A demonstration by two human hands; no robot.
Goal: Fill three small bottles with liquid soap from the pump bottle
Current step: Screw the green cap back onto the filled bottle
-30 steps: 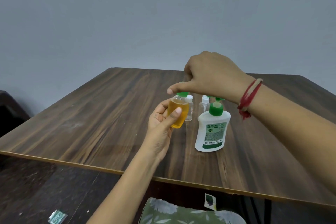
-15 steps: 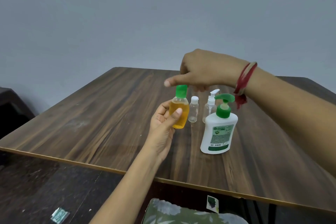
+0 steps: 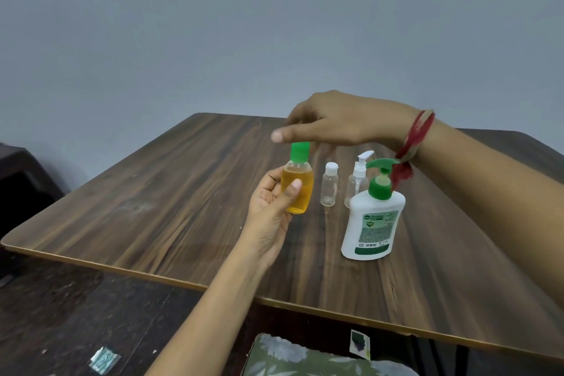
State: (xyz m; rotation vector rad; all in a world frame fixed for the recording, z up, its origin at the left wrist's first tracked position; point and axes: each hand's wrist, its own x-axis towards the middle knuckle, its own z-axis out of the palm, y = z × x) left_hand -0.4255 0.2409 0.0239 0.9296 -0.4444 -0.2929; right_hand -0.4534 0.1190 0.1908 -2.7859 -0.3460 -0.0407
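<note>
L hand: wrapped round amber bottle, thumb across front, fingers behind; held upright, clear of table.
Amber bottle: nearly full w/ yellow-orange liquid, green cap on; long axis vertical, cap at 12 o'clock from the grip.
R hand: hovering above cap, loosely open, holding nothing; blurred, index fingertip just past cap toward 10 o'clock; touching or not, can't tell.
Key relation: cap straight up from L grip, R hand directly over it, so nearer hand for any cap work = R.
Clear bottle, white cap: standing on table at 3 o'clock of amber bottle, near but apart; looks empty.
Spray-top bottle: next one on at 3 o'clock, partly hidden behind pump bottle; looks empty.
Pump bottle: white body, green pump, upright, at approx 4 o'clock of amber bottle, nearer the person than the two clear ones.
Progress (judgement): one of three filled, two to go.
Next (judgement): prob. set amber bottle down, take the white-capped one.
Risk: R forearm passing right over pump head, knock poss.
</note>
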